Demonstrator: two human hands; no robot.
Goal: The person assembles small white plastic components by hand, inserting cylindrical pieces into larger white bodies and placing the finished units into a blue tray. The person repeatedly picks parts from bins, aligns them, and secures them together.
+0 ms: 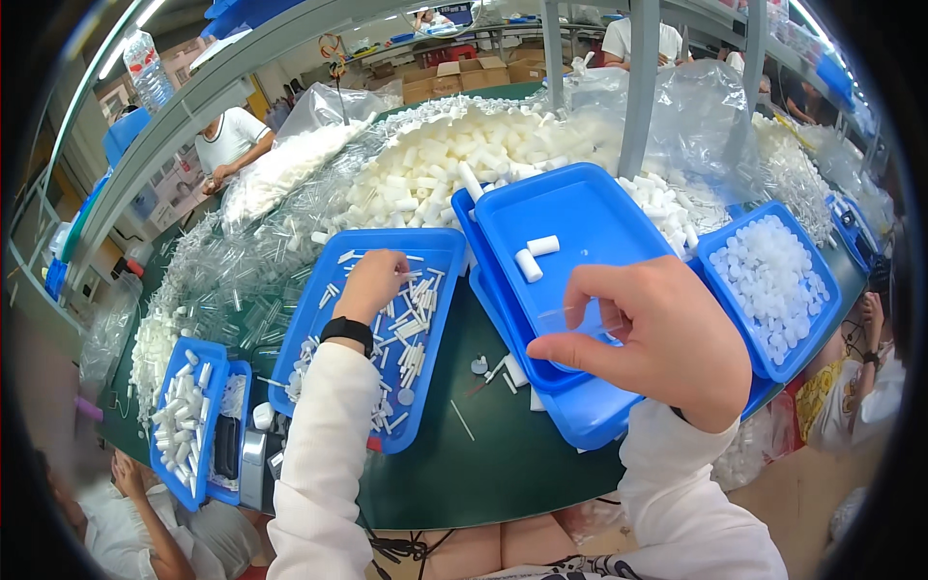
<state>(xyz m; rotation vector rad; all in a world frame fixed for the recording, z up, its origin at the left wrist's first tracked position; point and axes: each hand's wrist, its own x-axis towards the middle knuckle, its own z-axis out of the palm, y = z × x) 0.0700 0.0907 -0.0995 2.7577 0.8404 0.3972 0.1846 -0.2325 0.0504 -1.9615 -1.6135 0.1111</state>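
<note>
My left hand, with a black band at the wrist, reaches into a blue tray of small white stick-like parts. Its fingers are bent together over the parts; what they pinch, if anything, is hidden. Above the right-hand stack of blue trays, my right hand is curled with thumb and fingers around a clear plastic tube. The tube is see-through and hard to make out. Two short white cylinders lie in the top tray, beyond the right hand.
A heap of white cylinders and clear tubes covers the table's far side. At right is a tray of translucent caps; at left, a tray of white parts. A grey post rises behind the stack. Other people sit around.
</note>
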